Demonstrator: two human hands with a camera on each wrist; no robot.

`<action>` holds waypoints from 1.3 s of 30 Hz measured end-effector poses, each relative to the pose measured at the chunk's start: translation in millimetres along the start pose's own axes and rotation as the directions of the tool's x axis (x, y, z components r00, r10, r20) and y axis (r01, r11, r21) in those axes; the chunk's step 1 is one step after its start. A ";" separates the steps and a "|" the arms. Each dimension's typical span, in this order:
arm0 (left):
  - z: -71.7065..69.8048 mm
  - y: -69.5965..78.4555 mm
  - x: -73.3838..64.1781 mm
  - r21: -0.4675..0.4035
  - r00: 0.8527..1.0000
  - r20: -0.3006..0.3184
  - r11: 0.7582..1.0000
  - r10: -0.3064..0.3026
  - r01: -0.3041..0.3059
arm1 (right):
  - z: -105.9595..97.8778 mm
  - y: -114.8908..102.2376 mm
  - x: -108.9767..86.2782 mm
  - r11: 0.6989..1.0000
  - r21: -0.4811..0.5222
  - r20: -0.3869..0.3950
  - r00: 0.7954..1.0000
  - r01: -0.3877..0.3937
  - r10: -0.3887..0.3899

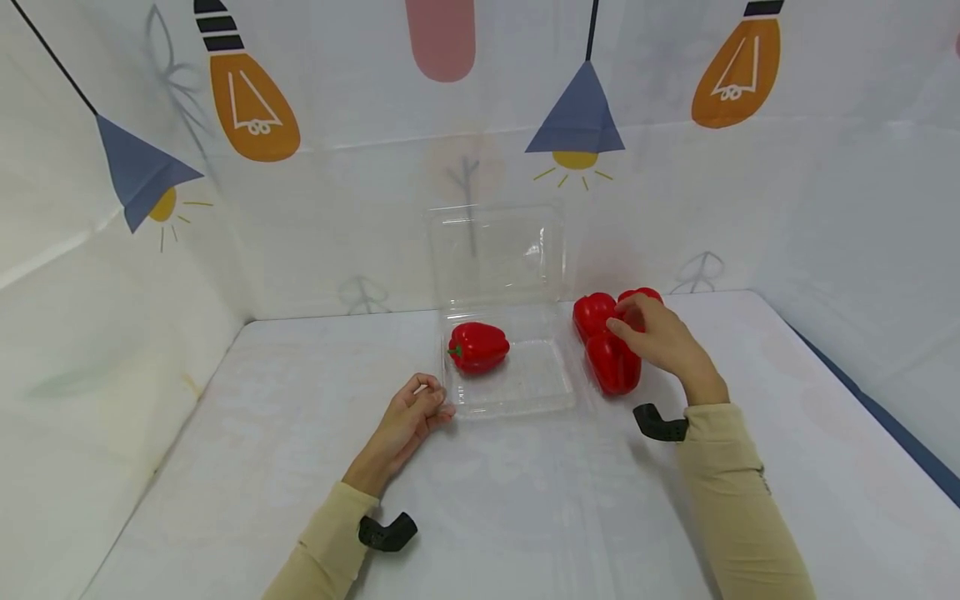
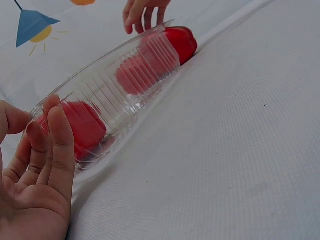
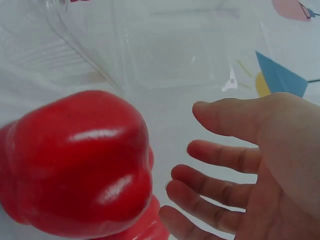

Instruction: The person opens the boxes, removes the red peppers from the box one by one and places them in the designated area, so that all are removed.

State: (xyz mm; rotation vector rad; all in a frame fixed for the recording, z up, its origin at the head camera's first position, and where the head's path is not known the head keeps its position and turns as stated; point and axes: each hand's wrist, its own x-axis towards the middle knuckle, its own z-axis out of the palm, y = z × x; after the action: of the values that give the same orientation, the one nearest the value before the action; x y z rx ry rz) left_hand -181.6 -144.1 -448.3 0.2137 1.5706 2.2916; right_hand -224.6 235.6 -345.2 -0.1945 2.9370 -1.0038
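A clear plastic clamshell box point(image 1: 517, 404) stands on the white table with its lid point(image 1: 495, 258) raised at the back. One red bell pepper point(image 1: 478, 347) lies in the box's left part, its green stem to the left. My left hand point(image 1: 405, 421) holds the box's rim at the front left corner, thumb and fingers at the edge in the left wrist view. Three more red bell peppers point(image 1: 613, 364) sit together right of the box. Over them hovers my right hand point(image 1: 660, 337), fingers spread and relaxed, a gap between fingertips and the nearest pepper point(image 3: 82, 165) in the right wrist view.
A white cloth wall point(image 1: 337, 225) with printed lamps and bulbs rises behind the table point(image 1: 300, 400). The raised lid reaches close to this wall. Black wrist mounts point(image 1: 387, 532) stick out from both sleeves.
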 end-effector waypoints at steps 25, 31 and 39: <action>-0.6 -1.3 1.5 -0.017 1.000 0.013 1.000 0.021 -0.021 | 42.7 -36.7 7.3 0.973 -0.029 -0.014 0.973 0.230 -0.230; -0.7 -1.5 2.5 -0.008 0.999 0.008 0.999 0.033 -0.033 | 54.1 -43.4 8.7 0.966 -0.035 0.009 0.966 0.258 -0.258; -0.7 -1.0 1.3 -0.012 1.000 0.005 1.000 0.021 -0.021 | 74.3 -52.6 11.6 0.942 -0.055 0.010 0.944 0.330 -0.330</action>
State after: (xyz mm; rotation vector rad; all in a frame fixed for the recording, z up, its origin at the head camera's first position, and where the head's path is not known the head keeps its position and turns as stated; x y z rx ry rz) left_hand -182.9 -143.9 -449.5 0.2340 1.5586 2.3141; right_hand -225.2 147.8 -371.8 -0.7104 2.9957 -0.9490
